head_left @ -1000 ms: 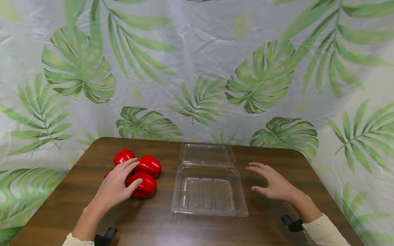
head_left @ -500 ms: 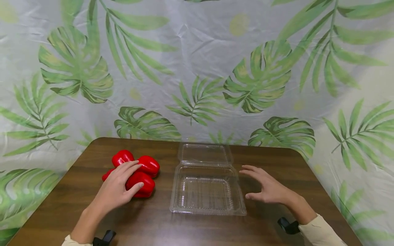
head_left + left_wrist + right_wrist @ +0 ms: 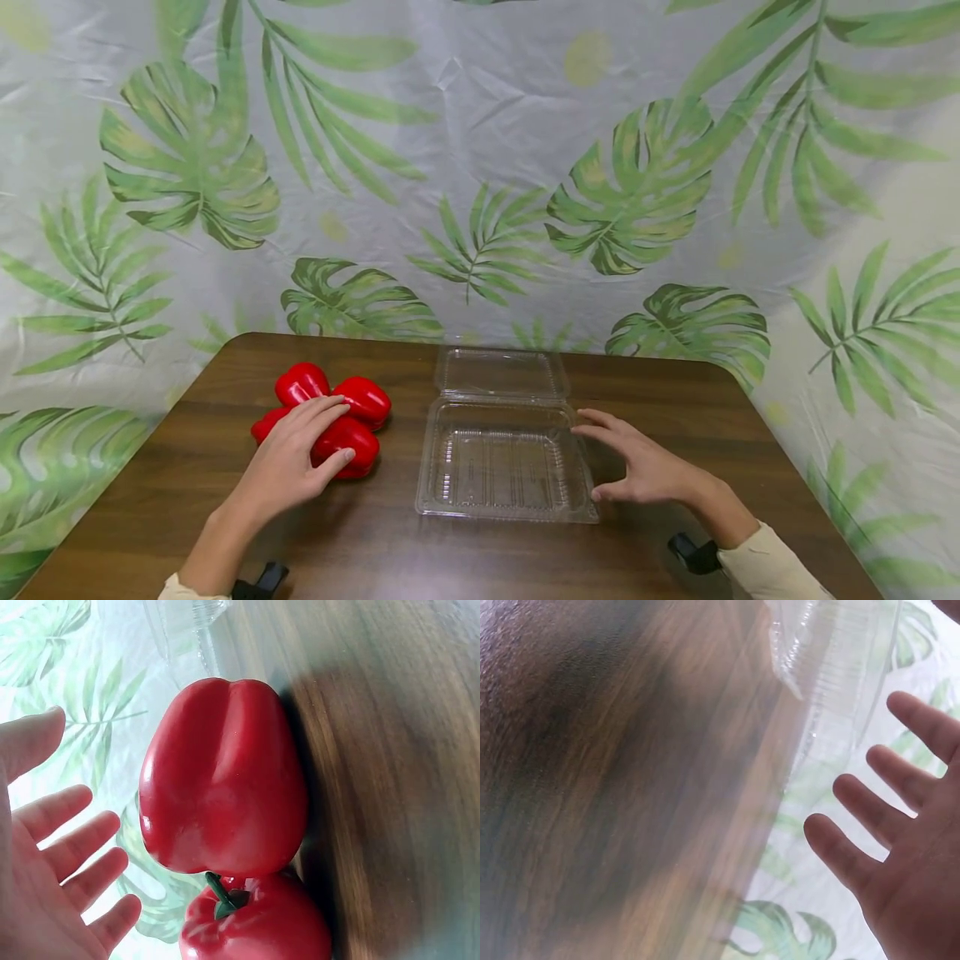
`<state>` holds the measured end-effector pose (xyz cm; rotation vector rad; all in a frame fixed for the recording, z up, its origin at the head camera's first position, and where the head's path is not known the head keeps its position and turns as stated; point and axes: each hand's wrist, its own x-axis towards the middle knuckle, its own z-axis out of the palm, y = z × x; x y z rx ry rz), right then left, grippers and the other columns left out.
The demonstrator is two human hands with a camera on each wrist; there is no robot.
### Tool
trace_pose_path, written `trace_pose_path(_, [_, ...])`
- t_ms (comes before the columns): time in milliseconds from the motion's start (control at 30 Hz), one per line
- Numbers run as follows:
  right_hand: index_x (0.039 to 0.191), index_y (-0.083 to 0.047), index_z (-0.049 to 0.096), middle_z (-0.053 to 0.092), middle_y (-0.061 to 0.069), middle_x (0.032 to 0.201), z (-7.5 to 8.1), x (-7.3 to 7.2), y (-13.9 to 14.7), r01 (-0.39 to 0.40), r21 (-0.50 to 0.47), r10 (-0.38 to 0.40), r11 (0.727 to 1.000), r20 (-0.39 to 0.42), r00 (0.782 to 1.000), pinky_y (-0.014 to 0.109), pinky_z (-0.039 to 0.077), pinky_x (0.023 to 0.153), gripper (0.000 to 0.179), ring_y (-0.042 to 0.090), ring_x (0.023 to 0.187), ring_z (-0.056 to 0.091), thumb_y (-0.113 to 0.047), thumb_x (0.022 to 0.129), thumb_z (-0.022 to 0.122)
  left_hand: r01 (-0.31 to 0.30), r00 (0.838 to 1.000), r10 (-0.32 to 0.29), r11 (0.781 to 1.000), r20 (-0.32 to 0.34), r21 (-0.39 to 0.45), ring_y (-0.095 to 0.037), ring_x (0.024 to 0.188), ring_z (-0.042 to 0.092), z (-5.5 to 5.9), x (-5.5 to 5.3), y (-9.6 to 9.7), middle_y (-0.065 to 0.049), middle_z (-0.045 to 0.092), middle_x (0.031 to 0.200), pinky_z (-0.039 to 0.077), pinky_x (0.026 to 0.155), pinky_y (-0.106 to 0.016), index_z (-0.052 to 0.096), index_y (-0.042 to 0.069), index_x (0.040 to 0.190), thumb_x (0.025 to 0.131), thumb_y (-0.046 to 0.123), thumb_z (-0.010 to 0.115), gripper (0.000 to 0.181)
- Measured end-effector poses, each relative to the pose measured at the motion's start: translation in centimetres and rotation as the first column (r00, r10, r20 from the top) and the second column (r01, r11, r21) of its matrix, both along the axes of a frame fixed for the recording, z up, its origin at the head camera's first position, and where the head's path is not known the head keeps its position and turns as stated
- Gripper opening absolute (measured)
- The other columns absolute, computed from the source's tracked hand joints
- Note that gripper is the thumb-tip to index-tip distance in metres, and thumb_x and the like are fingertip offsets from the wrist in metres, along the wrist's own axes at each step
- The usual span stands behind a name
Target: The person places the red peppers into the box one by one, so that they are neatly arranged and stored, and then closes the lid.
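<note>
Several glossy red bell peppers lie in a cluster on the left of the table. Above the nearest bell pepper (image 3: 351,446) hovers my left hand (image 3: 288,462), fingers spread and relaxed, nothing gripped. The left wrist view shows that bell pepper (image 3: 225,780) on its side, with a green-stemmed bell pepper (image 3: 255,922) behind it; the palm faces them with a gap. A clear plastic clamshell container (image 3: 510,508) sits in the middle with its lid (image 3: 502,373) folded back. My right hand (image 3: 648,467) is at the container's right rim, fingers loosely spread, fingertips overlapping the edge.
The brown wooden table (image 3: 405,558) carries everything, its back edge against a leaf-patterned curtain (image 3: 495,167). Two more peppers show at the back of the cluster, a red bell pepper (image 3: 302,383) and another red bell pepper (image 3: 363,400). Black straps circle both wrists.
My right hand has moved left, from beside the container to its right rim. The left hand stays over the peppers with barely any shift. Peppers and container have not moved.
</note>
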<state>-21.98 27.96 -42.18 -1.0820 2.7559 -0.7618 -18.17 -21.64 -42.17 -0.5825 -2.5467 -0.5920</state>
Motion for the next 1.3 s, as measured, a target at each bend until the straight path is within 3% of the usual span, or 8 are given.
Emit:
trace_pose_path(233, [0.146,-0.006,0.047,0.034,0.02,0.158,-0.2,0.0,-0.1,0.011,0.031,-0.011,0.999,0.007,1.0,0.071,0.04,0.098,0.079,0.05,0.14,0.036,-0.045,0.084,0.076,-0.01,1.0,0.01,1.0,-0.006,-0.003,-0.037,0.126,0.054,-0.4,0.0,-0.2,-0.014,0.063,0.133,0.044,0.103,-0.061,0.063,0.004,0.127,0.077,0.025,0.08,0.057])
trace_pose_path(400, [0.145,-0.003,0.047,0.034,0.023,0.157,-0.2,0.4,0.1,0.011,0.034,-0.011,0.999,-0.001,1.0,0.072,0.039,0.097,0.078,0.052,0.139,0.036,-0.043,0.084,0.076,-0.006,0.999,0.005,0.999,-0.048,-0.033,-0.037,0.123,0.057,-0.8,-0.2,0.1,-0.014,0.064,0.131,0.046,0.102,-0.059,0.066,0.003,0.124,0.077,0.027,0.081,0.054])
trace_pose_path(700, [0.146,-0.007,0.047,0.034,0.021,0.158,-0.2,0.3,-0.5,0.026,0.033,-0.026,0.999,0.002,1.0,0.072,0.039,0.098,0.077,0.052,0.139,0.037,-0.043,0.084,0.076,-0.141,0.988,0.128,0.974,-0.086,-0.178,-0.037,0.113,0.061,-1.3,0.0,0.4,-0.015,0.067,0.124,0.053,0.091,-0.057,0.069,0.004,0.118,0.073,0.034,0.084,0.056])
trace_pose_path(900, [0.145,-0.005,0.048,0.035,0.022,0.157,-0.1,0.4,-0.5,0.034,0.031,-0.034,0.999,-0.003,0.999,0.072,0.039,0.099,0.077,0.052,0.139,0.037,-0.042,0.084,0.076,-0.163,0.981,0.128,0.953,-0.145,-0.257,-0.033,0.099,0.063,-1.8,-0.6,0.7,-0.015,0.07,0.113,0.056,0.078,-0.047,0.071,0.003,0.112,0.071,0.036,0.085,0.054])
trace_pose_path(1100, [0.144,-0.003,0.049,0.036,0.023,0.156,-0.1,0.4,-0.6,0.033,0.03,-0.033,0.999,-0.019,0.999,0.071,0.04,0.098,0.075,0.052,0.138,0.039,-0.039,0.084,0.077,-0.141,0.989,0.122,0.952,-0.086,-0.271,-0.033,0.103,0.062,-1.8,-0.6,0.7,-0.015,0.069,0.118,0.056,0.085,-0.046,0.07,0.003,0.115,0.075,0.035,0.082,0.053])
trace_pose_path(1300, [0.143,-0.003,0.049,0.036,0.023,0.156,-0.1,0.3,-0.7,0.035,0.038,-0.034,0.999,-0.017,0.999,0.07,0.04,0.099,0.075,0.051,0.138,0.039,-0.041,0.085,0.076,-0.06,0.998,0.059,0.961,-0.015,-0.269,-0.032,0.111,0.061,-1.5,-0.2,0.4,-0.013,0.066,0.127,0.055,0.095,-0.049,0.068,0.006,0.122,0.074,0.029,0.081,0.054])
